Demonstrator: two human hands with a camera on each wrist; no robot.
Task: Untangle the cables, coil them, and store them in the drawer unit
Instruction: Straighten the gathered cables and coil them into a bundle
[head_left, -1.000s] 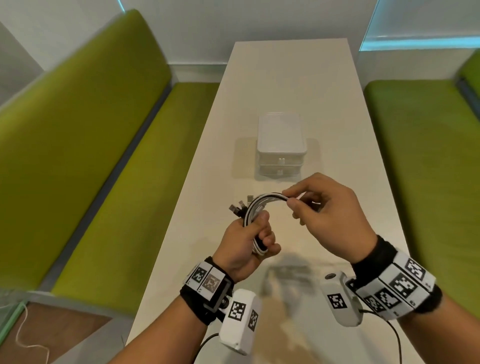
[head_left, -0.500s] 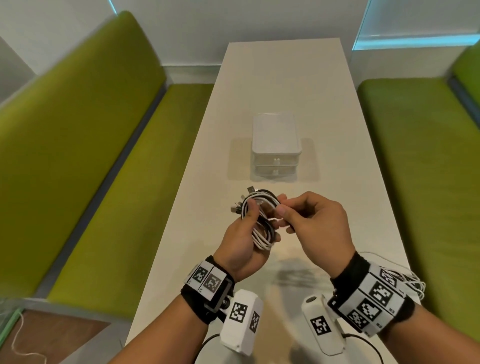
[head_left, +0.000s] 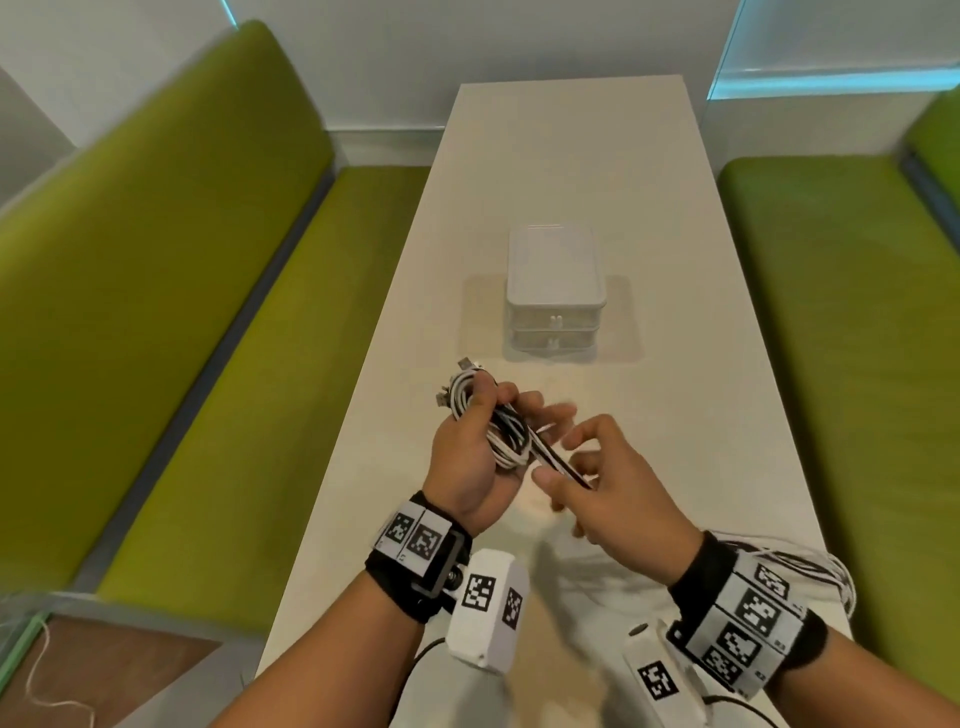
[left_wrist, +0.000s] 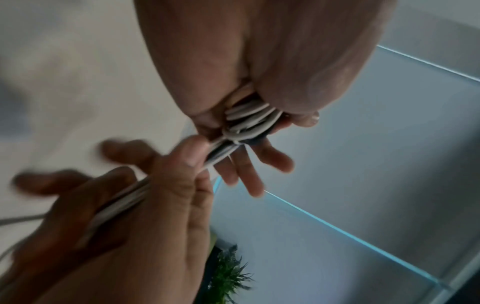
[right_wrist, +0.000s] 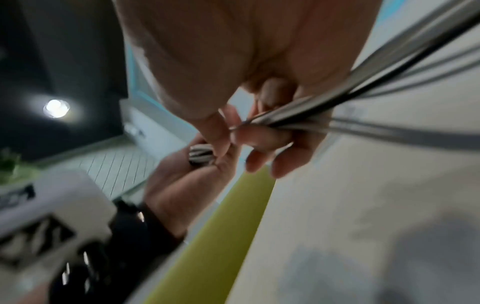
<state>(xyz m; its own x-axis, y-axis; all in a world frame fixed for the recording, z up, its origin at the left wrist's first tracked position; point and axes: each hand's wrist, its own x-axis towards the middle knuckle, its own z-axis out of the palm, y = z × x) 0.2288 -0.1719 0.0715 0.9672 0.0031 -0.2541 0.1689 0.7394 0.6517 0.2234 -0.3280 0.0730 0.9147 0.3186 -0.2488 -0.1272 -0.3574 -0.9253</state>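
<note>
A coil of white and black cables sits in my left hand, thumb pressed over the loops, with connector ends sticking out at the far left. In the left wrist view the coil is clamped between thumb and fingers. My right hand pinches the loose strands running out of the coil, and they trail back past my right wrist. Those strands look blurred in the right wrist view. The white drawer unit stands beyond my hands with both drawers closed.
The long white table runs away from me between two green benches. More loose cable lies on the table by my right wrist. A thin cord lies on the floor at lower left.
My right hand has come down and toward me from above the coil, drawing the loose strands across it. My left hand keeps its hold on the coil.
</note>
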